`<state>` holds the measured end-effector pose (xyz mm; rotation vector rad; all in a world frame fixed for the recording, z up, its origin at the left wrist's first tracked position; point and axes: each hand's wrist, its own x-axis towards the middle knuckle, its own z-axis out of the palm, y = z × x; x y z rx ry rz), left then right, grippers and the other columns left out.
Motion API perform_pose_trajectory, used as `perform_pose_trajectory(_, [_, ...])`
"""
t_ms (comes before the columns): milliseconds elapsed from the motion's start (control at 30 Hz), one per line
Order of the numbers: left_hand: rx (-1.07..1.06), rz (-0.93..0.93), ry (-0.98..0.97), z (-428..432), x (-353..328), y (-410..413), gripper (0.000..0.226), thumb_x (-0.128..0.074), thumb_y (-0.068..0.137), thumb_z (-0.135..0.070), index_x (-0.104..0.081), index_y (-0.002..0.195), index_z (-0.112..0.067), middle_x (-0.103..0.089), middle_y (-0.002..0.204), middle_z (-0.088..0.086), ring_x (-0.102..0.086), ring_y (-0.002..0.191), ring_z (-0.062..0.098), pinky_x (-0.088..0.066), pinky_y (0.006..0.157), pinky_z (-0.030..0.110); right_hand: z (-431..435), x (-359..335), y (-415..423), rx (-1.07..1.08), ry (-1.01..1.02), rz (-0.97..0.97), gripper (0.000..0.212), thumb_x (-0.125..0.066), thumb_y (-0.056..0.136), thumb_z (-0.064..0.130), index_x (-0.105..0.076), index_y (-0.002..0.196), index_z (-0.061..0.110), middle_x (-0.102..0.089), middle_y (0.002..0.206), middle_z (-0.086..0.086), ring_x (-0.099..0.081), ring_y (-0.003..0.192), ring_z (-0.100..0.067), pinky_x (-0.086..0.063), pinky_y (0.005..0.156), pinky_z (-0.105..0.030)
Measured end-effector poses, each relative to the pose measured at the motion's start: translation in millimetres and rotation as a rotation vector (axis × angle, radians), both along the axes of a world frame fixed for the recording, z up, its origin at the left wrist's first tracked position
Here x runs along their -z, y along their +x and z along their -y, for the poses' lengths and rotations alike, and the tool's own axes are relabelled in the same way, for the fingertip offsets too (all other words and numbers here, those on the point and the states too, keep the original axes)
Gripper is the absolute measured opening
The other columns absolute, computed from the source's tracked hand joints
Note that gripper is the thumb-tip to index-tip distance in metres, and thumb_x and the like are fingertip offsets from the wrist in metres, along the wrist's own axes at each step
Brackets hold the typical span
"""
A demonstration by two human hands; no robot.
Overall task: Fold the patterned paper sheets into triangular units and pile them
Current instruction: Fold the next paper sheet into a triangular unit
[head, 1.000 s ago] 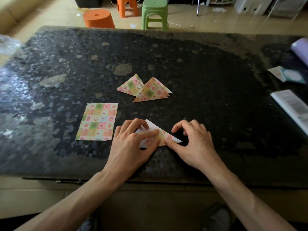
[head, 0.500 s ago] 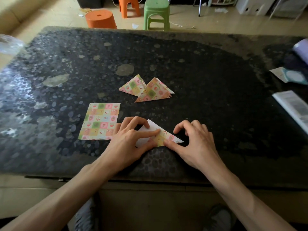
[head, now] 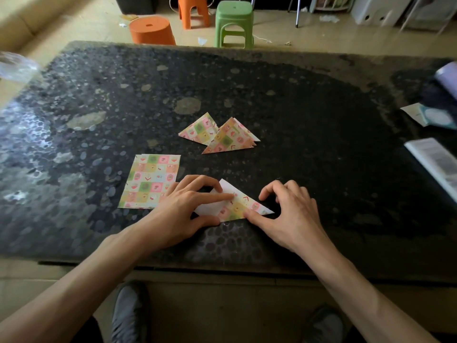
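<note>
Dark speckled desk (head: pixel 321 144); plastic stools (head: pixel 234 23) stood at twelve o'clock. At six o'clock the half-folded sheet (head: pixel 238 206) lay pressed flat by the forefinger of the left grip (head: pixel 183 211) and the thumb of the right grip (head: pixel 294 219), neither clasping it.

Near the front edge of the worktop (head: pixel 309 144) lies the half-folded sheet (head: pixel 237 206), flat and already a triangle. Its long edge faces the person and its sharp tip points right. The white reverse shows along the top and left, with a patterned flap across the right. The left grip (head: pixel 183 211) lays a forefinger over it, and the right grip (head: pixel 291 214) sets a thumb on its near edge.

Just left of it, the flat sheets (head: pixel 148 180) sit in a neat rectangle of pastel pink, green and yellow checks, the near right corner under the left grip.

Further back are the finished triangles: one single triangle (head: pixel 199 132), and a layered pile (head: pixel 230 139) overlapping its right side.
</note>
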<state>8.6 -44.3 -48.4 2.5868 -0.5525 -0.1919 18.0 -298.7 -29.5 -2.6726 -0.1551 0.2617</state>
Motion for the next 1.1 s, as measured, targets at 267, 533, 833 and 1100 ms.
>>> perform_pose_trajectory(267, [0.020,0.017,0.052,1.2,0.7,1.0,0.052,-0.049,0.087,-0.065,-0.044,0.139,-0.064,-0.036,0.141,-0.028,-0.024,0.140,0.004,-0.027,0.112,0.037,-24.8,-0.9,-10.7,0.093,-0.112,0.003,0.084,-0.047,0.055,0.106,-0.040,0.107,0.040,-0.034,0.113,0.010,-0.037,0.113,-0.016,-0.033,0.093,-0.036])
perform_pose_trajectory(533, [0.037,0.016,0.077,0.2,-4.7,0.9,0.053,-0.056,0.090,-0.059,-0.043,0.142,-0.061,-0.035,0.141,-0.026,-0.024,0.140,0.006,-0.032,0.114,0.040,-7.8,-14.1,7.6,0.050,0.006,-0.123,0.049,-0.083,0.071,0.066,-0.057,0.103,0.040,-0.047,0.109,0.013,-0.048,0.113,-0.013,-0.044,0.096,-0.036])
perform_pose_trajectory(833, [0.034,0.027,0.031,-0.6,-1.5,4.9,0.054,-0.060,0.088,-0.060,-0.047,0.140,-0.060,-0.038,0.138,-0.030,-0.022,0.132,-0.003,-0.029,0.109,0.034,20.4,-22.6,28.8,0.041,0.187,-0.205,0.035,-0.086,0.080,0.010,-0.067,0.093,0.036,-0.065,0.091,0.007,-0.056,0.070,-0.008,-0.052,0.070,-0.027])
perform_pose_trajectory(1100, [-0.134,0.008,-0.169,6.3,-15.2,0.1,0.064,-0.064,0.083,-0.065,-0.053,0.143,-0.047,-0.047,0.134,-0.023,-0.046,0.125,0.000,-0.050,0.102,0.033,25.5,-23.7,22.3,-0.066,0.217,-0.202,0.026,-0.079,0.086,0.046,-0.069,0.110,0.043,-0.059,0.102,0.014,-0.058,0.091,-0.007,-0.045,0.072,-0.020])
